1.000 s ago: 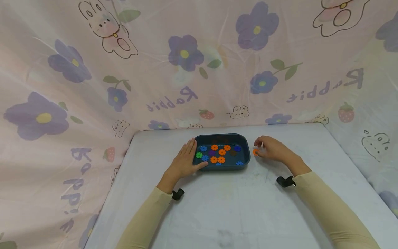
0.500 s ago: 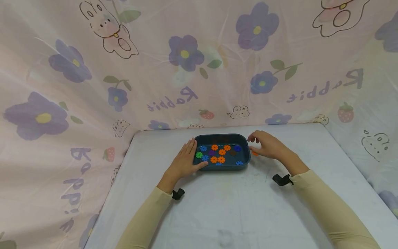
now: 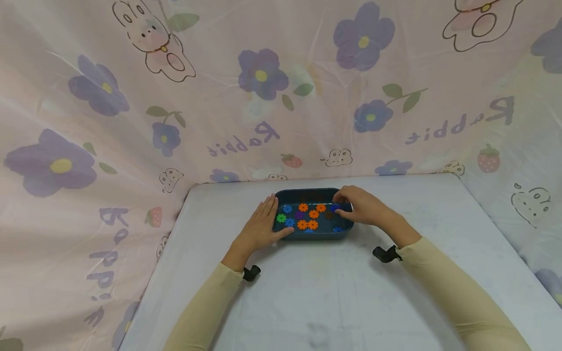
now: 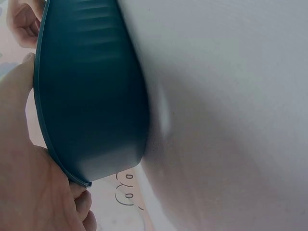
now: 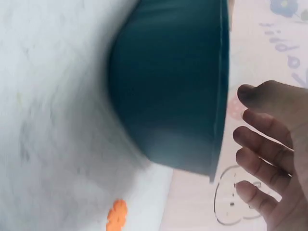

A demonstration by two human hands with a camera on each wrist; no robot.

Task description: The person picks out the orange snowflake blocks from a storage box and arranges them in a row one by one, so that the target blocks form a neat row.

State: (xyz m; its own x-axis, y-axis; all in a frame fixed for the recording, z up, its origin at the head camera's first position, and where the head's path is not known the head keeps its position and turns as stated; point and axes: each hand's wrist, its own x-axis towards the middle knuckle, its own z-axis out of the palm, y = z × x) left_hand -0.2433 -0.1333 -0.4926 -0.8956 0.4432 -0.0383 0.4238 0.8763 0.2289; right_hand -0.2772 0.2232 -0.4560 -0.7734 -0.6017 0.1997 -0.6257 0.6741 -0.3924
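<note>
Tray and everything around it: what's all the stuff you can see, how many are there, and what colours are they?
Deep tray: 1, dark teal, on the table
Flower-shaped discs: 5, orange, in the tray
Blue discs: at least 4, blue, in the tray
Dark blue disc: 1, dark blue, by the right hand
Green disc: 1, green, tray's left end
Purple disc: 1, purple, mid-tray
Brown disc: 1, brown, tray's right part
Loose disc: 1, orange, on the table
Table: 1, white, under the tray
Rabbit-print cloth: pieces unclear, pale pink, around the table
Wrist cameras: 2, black, at the wrists
Sleeves: 2, beige, on the arms
Left hand: 1, bare, against the tray's left end
Right hand: 1, bare, over the tray's right end
</note>
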